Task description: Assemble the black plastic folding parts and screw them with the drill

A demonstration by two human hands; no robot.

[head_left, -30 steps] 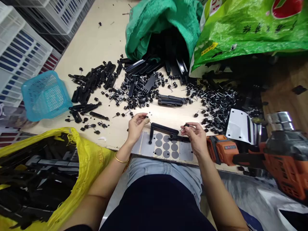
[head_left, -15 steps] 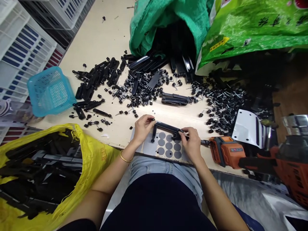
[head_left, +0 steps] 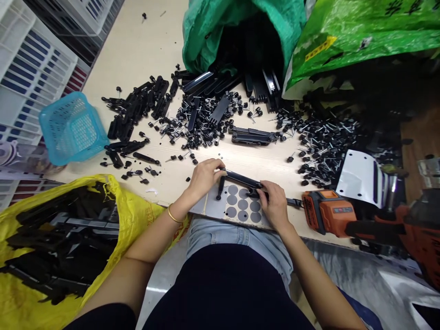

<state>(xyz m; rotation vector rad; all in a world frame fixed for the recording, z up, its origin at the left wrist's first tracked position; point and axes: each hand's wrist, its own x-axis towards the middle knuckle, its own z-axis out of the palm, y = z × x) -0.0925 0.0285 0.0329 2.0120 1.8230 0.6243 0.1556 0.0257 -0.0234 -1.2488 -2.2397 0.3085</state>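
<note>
A long black plastic bar (head_left: 240,178) lies across a grey plate with round dark pads (head_left: 240,207) at the table's near edge. My left hand (head_left: 203,176) pinches the bar's left end, fingers closed, above a short black leg pointing down. My right hand (head_left: 274,200) is closed over the bar's right end and hides that end. A gold bangle sits on my left wrist.
Heaps of small black pins and bars (head_left: 202,120) cover the table (head_left: 144,55). A blue basket (head_left: 70,128) stands left, a yellow sack of black parts (head_left: 58,238) near left, green sacks (head_left: 237,27) behind. An orange power tool (head_left: 330,211) lies right beside a white plate (head_left: 357,176).
Both hands came down from holding small pieces above the plate onto the two ends of the black bar and now grip it. The camera tilted slightly.
</note>
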